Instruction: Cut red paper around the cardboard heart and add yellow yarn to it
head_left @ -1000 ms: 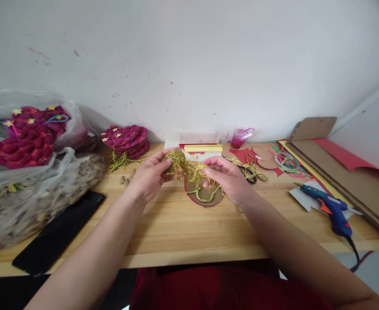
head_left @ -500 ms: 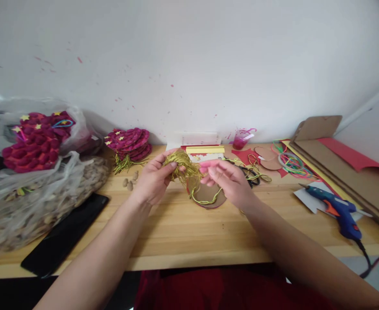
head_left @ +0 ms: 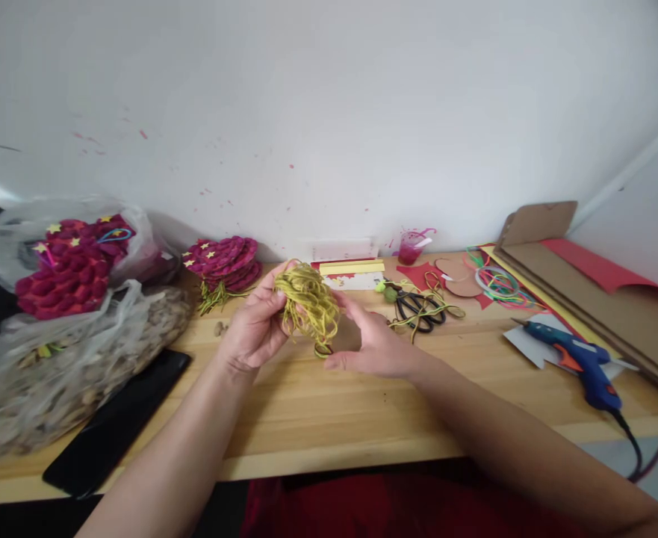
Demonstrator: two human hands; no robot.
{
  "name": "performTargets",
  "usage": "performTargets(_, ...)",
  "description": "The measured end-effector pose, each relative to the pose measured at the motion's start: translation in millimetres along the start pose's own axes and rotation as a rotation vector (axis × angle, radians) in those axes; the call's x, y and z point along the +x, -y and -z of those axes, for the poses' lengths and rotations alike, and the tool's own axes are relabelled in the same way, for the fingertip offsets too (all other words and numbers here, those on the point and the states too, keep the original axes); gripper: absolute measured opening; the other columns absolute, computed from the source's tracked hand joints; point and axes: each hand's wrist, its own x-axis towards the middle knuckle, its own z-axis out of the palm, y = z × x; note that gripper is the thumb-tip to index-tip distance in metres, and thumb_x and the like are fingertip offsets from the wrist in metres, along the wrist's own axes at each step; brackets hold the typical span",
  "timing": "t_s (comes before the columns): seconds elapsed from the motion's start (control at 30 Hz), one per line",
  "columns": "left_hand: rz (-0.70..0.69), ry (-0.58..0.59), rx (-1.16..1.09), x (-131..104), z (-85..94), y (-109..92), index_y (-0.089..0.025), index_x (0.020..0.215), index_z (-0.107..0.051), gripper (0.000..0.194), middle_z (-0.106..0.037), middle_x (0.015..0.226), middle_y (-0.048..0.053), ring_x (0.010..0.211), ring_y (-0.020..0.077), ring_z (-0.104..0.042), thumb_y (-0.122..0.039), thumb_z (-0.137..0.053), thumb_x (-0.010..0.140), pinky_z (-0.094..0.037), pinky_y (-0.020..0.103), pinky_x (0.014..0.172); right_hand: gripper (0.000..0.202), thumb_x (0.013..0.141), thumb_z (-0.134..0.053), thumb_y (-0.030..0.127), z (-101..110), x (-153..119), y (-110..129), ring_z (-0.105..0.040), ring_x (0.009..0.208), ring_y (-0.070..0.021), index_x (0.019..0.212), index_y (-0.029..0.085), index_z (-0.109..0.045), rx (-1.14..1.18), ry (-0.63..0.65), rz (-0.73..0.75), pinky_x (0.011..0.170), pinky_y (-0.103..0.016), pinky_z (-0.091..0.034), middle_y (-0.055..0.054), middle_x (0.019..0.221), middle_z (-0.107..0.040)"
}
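My left hand (head_left: 255, 321) is closed on a bundle of olive-yellow yarn (head_left: 309, 302), thumb in front, with loops hanging down to the right. My right hand (head_left: 370, 340) is just right of the bundle, thumb and fingers spread apart. Its fingertips reach the yarn's right side; whether they touch it I cannot tell. Behind and under the hands lies a brown cardboard disc (head_left: 346, 336), mostly covered, with a green cord (head_left: 323, 351) at its left edge.
Black scissors (head_left: 421, 310) lie among cords at right, near a cup of magenta liquid (head_left: 411, 246). A blue glue gun (head_left: 580, 355) rests farther right. At left are a black phone (head_left: 119, 418), a plastic bag of pebble-like pieces (head_left: 82, 373) and stacked magenta decorated pieces (head_left: 228, 261).
My right hand has gone from pinching strands to spread fingers and has moved lower. The yarn bundle now hangs wider in my left hand. The view has shifted slightly.
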Motion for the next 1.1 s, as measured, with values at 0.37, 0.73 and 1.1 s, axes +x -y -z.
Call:
performTargets(0.37,0.071,0.027,0.106,-5,-9.0,23,-0.02,0.1,-0.07,0.035,-0.07,0.086,-0.001,0.065,0.0086,-0.064,-0.018,-0.089,0.07,-0.054,0.016,0.057,0.094,0.075,-0.087,0.029,-7,1,5,-0.053,0.136,-0.0273,0.155,0.028,-0.038,0.495,-0.028,0.012,0.115,-0.048,-0.042,-0.012,0.148,-0.054)
performTargets(0.73,0.128,0.006,0.359,-4,-5.1,36,-0.022,0.107,-0.068,0.03,-0.07,0.106,0.003,0.087,0.0153,-0.067,-0.028,-0.082,0.08,-0.057,0.029,0.078,0.022,0.082,-0.068,0.019,2,10,0,-0.074,0.088,-0.0212,0.104,0.02,-0.068,1.084,-0.266,-0.249,0.078,-0.038,-0.062,-0.004,0.096,-0.077)
performTargets(1.1,0.26,0.156,0.377,-6,-2.5,40,-0.024,0.125,-0.069,0.038,-0.061,0.142,0.01,0.128,0.0264,-0.059,-0.033,-0.075,0.089,-0.051,0.033,0.1,0.021,0.086,-0.047,0.024,27,16,15,-0.073,0.101,-0.027,0.089,0.018,-0.067,1.319,-0.42,-0.304,0.093,-0.048,-0.058,-0.009,0.086,-0.077)
